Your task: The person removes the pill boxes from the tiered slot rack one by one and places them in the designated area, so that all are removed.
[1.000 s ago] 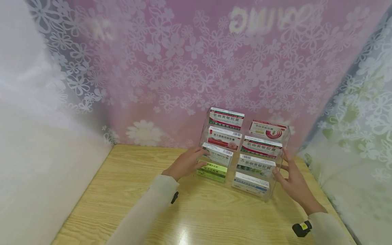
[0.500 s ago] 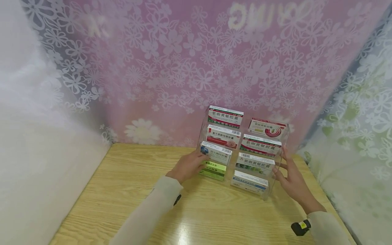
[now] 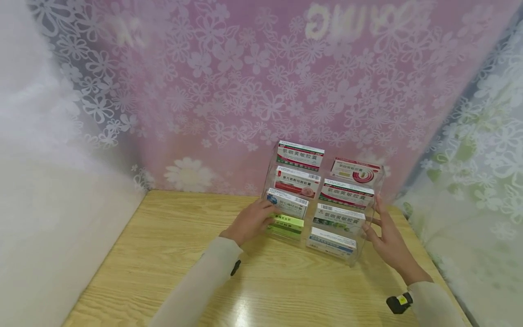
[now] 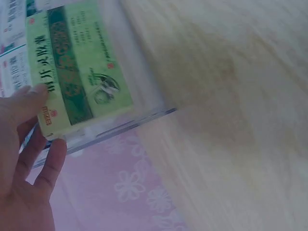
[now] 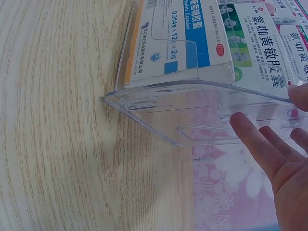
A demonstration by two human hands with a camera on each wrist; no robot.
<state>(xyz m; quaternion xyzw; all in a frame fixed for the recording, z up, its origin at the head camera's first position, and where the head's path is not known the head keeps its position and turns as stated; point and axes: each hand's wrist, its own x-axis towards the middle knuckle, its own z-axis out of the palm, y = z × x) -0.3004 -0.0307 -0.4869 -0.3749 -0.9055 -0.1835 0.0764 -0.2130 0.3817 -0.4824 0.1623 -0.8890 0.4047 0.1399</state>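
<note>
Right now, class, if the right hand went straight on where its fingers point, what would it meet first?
Most likely the clear rack's side wall, close beside the right hand, though exact depth is unclear.

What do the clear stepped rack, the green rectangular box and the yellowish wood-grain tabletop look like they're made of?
Clear stepped rack: glossy rigid plastic, perhaps acrylic; it's see-through with shiny edges.
Green rectangular box: probably smooth printed cardboard, from its flat, crisp-edged panels.
Yellowish wood-grain tabletop: wood or laminate, slightly shiny; it shows grain and a bright reflection.
</note>
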